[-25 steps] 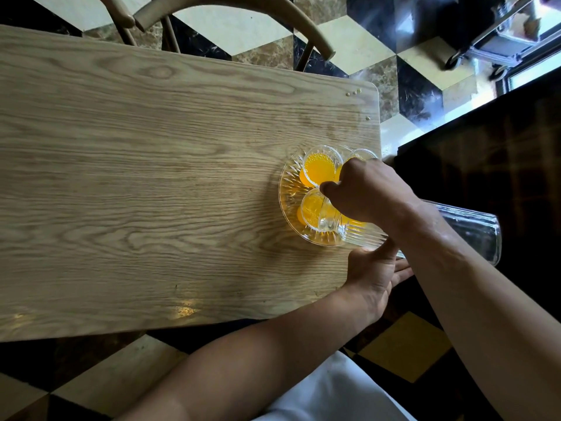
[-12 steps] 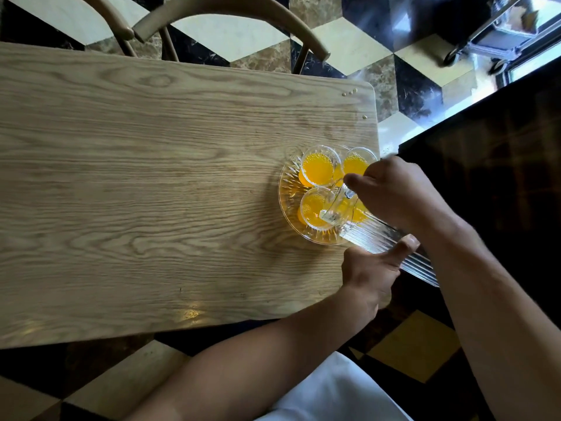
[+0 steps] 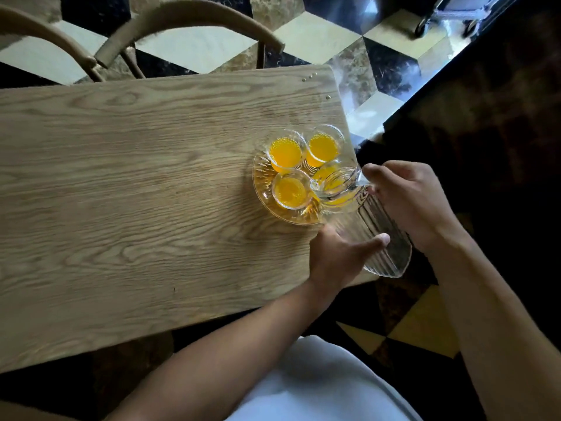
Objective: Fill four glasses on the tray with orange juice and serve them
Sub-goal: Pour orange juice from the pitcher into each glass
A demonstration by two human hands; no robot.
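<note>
My right hand (image 3: 406, 202) grips the jug (image 3: 373, 235) handle, spout tipped over the tray (image 3: 261, 189); my left hand (image 3: 340, 256) cups its ribbed side. Glasses (image 3: 285, 153) hold juice.

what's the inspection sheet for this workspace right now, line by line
surface: wooden table, tray near its right end
job's things: glass tray holds four glasses, all showing orange juice; clear ribbed pitcher tilted over the near right glass, looks empty
clutter: nothing seen
grippers: right hand grips the pitcher's handle side; left hand supports its body
cables: nothing seen
surroundings: wooden chairs behind the table, chequered floor
</note>
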